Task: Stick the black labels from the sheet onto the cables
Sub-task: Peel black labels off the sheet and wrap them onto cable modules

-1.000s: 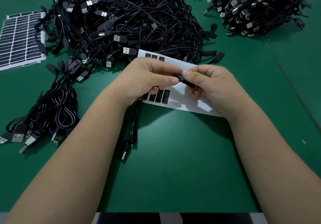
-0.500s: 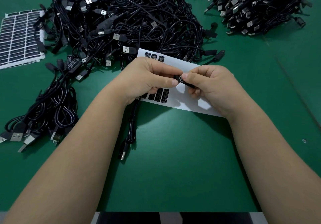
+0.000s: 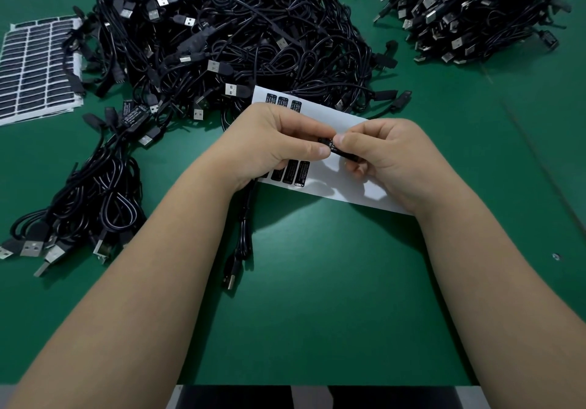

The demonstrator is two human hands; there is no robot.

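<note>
Cable [image 3: 344,153] pinched between left grip [image 3: 276,145] and right grip [image 3: 385,154], above label sheet [image 3: 333,183].

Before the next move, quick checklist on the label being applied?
1. Both hands on the part: ok. Left hand and right hand both pinch the black module.
2. Label on the module: ok, white print shows between the thumbs.
3. Label pressed flat all round: cannot tell, fingers cover it.
4. Labels left on the sheet: ok, several remain.
5. Cable free: ok, it hangs below the left hand, plug on the mat.
</note>
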